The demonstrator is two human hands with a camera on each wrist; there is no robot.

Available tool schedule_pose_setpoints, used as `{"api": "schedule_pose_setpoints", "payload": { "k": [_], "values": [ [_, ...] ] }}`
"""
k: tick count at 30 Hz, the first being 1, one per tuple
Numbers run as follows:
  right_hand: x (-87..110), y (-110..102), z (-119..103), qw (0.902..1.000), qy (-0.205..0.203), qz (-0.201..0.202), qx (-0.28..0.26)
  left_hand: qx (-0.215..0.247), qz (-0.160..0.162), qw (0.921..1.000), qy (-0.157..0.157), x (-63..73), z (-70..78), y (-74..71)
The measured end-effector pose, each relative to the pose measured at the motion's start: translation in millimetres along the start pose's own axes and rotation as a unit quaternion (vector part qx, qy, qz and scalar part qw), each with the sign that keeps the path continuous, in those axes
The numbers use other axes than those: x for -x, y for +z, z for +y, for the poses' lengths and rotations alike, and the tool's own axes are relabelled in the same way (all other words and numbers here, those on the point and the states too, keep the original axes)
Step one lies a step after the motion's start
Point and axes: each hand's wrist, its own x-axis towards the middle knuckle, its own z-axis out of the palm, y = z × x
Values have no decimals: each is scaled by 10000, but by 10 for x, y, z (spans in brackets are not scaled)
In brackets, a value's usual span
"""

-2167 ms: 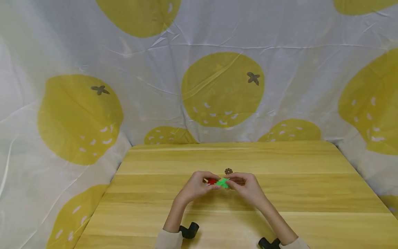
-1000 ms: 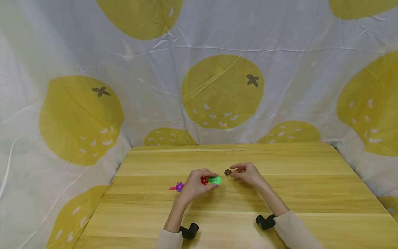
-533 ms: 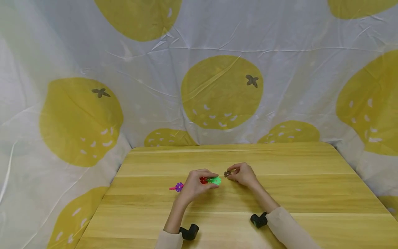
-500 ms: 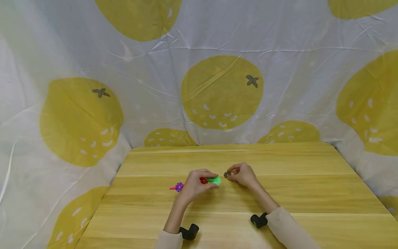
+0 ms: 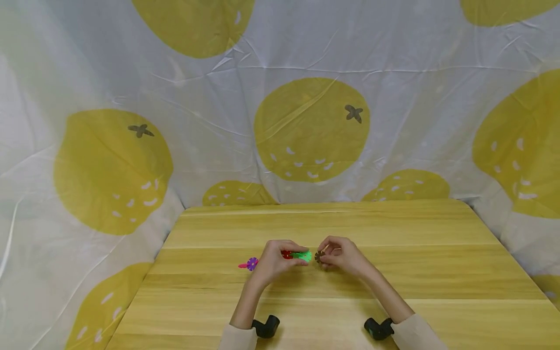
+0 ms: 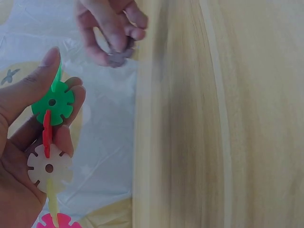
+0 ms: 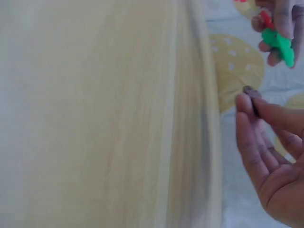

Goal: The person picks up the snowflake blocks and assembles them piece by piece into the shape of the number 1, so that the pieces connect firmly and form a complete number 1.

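Observation:
In the head view my left hand (image 5: pixel 276 261) grips a chain of notched plastic snowflake discs. Its links show in the left wrist view: a green disc (image 6: pixel 53 102) near the thumb, then a red disc (image 6: pixel 47 134) set edge-on, a white disc (image 6: pixel 40 165), a yellow one (image 6: pixel 52 204) and a pink one (image 6: pixel 59 222). Another green disc stands edge-on at the chain's upper end, partly behind the thumb. A purple disc (image 5: pixel 252 264) sticks out left of the wrist. My right hand (image 5: pixel 347 256) pinches a brown snowflake disc (image 5: pixel 319 256), a small gap away from the chain's green end.
Both hands are over a wooden table (image 5: pixel 393 223). Behind it hangs a pale cloth (image 5: pixel 407 121) printed with yellow fruit. Black devices, one at the left wrist (image 5: pixel 267 326) and one at the right wrist (image 5: pixel 378 329), are worn below the hands.
My right hand let go of the green end, moved to the brown disc on the table, picked it up and brought it back nearer the chain. My left hand kept its hold almost in place.

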Motion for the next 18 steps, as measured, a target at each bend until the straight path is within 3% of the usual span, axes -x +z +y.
{"api": "schedule_pose_setpoints", "payload": {
  "k": [4, 9, 18],
  "values": [
    [123, 14, -79, 9982, -352, 288, -388, 28, -3, 10000, -7, 6, 10, 0],
    [227, 59, -138, 9952, -645, 689, -241, 14, -48, 10000, 82, 11, 19, 2],
    [292, 154, -122, 9911, -938, 942, 54, -14, -227, 9997, 17, 10, 17, 5]
  ]
}}
